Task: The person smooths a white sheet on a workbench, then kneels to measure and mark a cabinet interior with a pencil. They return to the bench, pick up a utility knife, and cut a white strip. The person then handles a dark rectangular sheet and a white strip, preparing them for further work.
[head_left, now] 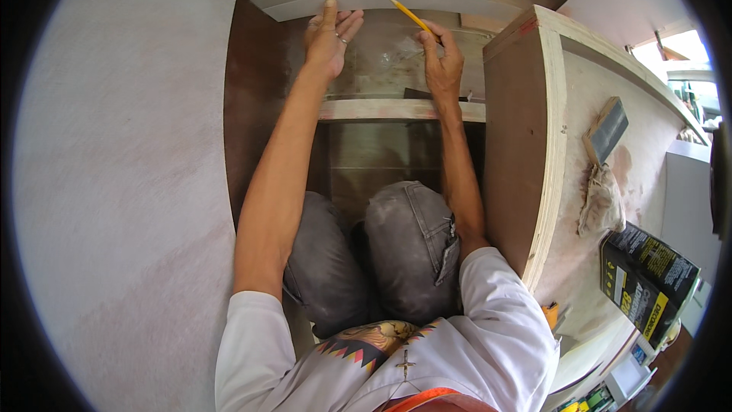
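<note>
1 container (642, 281), contents hidden; right hand (444, 63) holds pencil (409, 14).

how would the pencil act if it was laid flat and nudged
The pencil looks slim, so it is probably light. It runs straight out of the right hand, so it is likely stiff. Its long, narrow shape suggests it might roll, though whether its sides are round or faceted is too small to tell.

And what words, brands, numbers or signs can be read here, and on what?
Black-and-yellow container: bold lettering, numbers and small symbols, turned sideways; I won't copy the wording. Its finest print is too small to read.
Yellow pencil in the right hand: no marking readable.
</note>
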`<action>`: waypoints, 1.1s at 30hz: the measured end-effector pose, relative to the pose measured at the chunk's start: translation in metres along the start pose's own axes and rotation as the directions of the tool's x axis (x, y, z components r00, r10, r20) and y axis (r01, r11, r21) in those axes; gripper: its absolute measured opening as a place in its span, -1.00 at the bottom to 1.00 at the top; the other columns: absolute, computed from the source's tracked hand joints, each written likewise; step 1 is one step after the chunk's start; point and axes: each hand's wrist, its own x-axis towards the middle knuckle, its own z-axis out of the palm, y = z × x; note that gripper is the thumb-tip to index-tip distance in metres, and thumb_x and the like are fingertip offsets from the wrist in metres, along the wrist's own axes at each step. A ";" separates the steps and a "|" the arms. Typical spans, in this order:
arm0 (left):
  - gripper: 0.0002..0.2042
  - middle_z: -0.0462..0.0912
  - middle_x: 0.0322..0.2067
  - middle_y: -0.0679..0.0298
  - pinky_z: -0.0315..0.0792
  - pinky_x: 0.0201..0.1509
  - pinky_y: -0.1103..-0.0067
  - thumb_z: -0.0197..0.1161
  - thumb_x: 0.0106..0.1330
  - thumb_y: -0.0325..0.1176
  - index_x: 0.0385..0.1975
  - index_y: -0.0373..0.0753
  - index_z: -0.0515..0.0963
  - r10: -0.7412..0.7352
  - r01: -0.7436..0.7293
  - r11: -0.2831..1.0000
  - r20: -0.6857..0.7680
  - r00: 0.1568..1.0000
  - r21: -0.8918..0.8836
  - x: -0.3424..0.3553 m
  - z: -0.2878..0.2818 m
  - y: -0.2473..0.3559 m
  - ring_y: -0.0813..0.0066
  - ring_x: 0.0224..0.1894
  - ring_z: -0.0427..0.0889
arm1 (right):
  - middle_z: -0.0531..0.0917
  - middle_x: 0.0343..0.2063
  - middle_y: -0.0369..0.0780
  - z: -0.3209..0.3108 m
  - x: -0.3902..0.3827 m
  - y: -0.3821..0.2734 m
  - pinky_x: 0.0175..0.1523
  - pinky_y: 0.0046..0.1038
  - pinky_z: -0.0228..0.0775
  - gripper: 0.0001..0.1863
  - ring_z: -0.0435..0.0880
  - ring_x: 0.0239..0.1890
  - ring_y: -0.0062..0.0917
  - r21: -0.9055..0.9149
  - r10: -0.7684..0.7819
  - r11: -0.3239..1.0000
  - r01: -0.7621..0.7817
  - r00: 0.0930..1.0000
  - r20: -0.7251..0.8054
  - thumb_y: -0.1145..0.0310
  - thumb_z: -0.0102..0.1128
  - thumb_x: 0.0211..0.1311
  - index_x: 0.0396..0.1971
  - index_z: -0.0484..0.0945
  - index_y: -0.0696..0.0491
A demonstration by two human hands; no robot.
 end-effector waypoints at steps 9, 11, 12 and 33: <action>-0.60 0.47 -0.18 0.06 0.57 0.28 0.21 0.23 0.47 -0.15 -0.08 -0.37 0.27 0.003 -0.003 1.000 -0.009 1.000 0.005 0.000 0.002 -0.002 0.00 0.07 0.63 | 0.76 -0.24 -0.17 -0.004 0.001 0.015 -0.03 -0.40 0.50 -0.72 0.71 -0.16 -0.45 -0.335 -0.048 0.941 0.047 0.999 0.005 0.26 0.21 0.43 -0.01 0.67 0.09; -0.61 0.47 -0.17 0.05 0.55 0.32 0.21 0.20 0.49 -0.15 -0.06 -0.39 0.30 0.000 0.001 1.000 -0.028 1.000 0.020 -0.002 0.005 -0.001 -0.01 0.10 0.61 | 0.76 -0.24 -0.16 -0.002 0.003 0.017 -0.04 -0.40 0.51 -0.72 0.72 -0.16 -0.45 -0.297 -0.097 0.950 0.093 0.995 0.001 0.25 0.21 0.43 -0.01 0.67 0.09; -0.61 0.47 -0.17 0.05 0.55 0.32 0.21 0.20 0.49 -0.15 -0.06 -0.39 0.30 0.001 0.000 1.000 -0.032 0.999 0.024 -0.002 0.006 0.000 -0.01 0.10 0.61 | 0.77 -0.24 -0.15 -0.001 0.004 0.017 -0.05 -0.40 0.51 -0.72 0.72 -0.16 -0.44 -0.277 -0.121 0.954 0.116 0.993 -0.001 0.25 0.21 0.43 -0.01 0.67 0.09; -0.52 0.46 -0.15 0.06 0.61 0.22 0.23 0.30 0.41 -0.11 -0.07 -0.36 0.23 0.000 0.000 1.000 0.023 1.000 0.015 0.004 -0.004 -0.003 0.03 0.02 0.67 | 0.78 -0.26 -0.14 -0.003 0.002 0.015 -0.12 -0.40 0.51 -0.69 0.73 -0.21 -0.45 -0.282 -0.001 0.959 -0.008 1.000 -0.030 0.21 0.20 0.44 0.00 0.65 0.09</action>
